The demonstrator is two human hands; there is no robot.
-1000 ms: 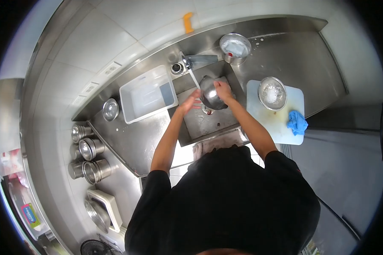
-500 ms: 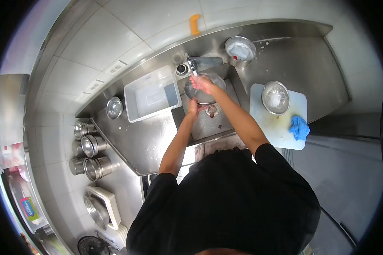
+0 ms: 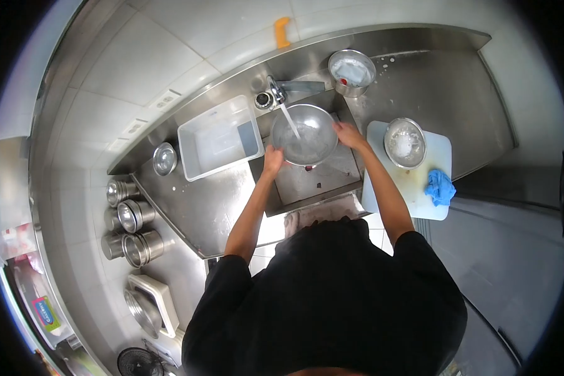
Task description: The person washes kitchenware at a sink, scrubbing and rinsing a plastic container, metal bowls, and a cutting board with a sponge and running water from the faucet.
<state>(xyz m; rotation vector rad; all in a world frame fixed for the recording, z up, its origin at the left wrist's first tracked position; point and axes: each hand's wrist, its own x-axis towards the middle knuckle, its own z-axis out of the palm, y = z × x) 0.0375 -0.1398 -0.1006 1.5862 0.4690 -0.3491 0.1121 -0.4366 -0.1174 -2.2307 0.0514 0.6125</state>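
A large metal bowl (image 3: 313,141) is held level over the sink (image 3: 294,188), under the faucet (image 3: 276,91), and a stream of water runs into it. My left hand (image 3: 273,161) grips the bowl's rim at its lower left. On the right side of the rim, my right hand (image 3: 348,133) is closed, its thumb on top. Small dark scraps lie on the sink floor below the bowl.
Left of the sink stand a clear plastic tub (image 3: 197,153) and a small metal bowl (image 3: 165,159). To the right are a cutting board (image 3: 382,194) with a foamy bowl (image 3: 405,144) and blue cloth (image 3: 440,188). A soapy pot (image 3: 351,72) stands behind.
My right hand has left the bowl's inside near the faucet and now holds the right rim. The left hand has shifted left along the rim. Water now falls straight into the bowl.
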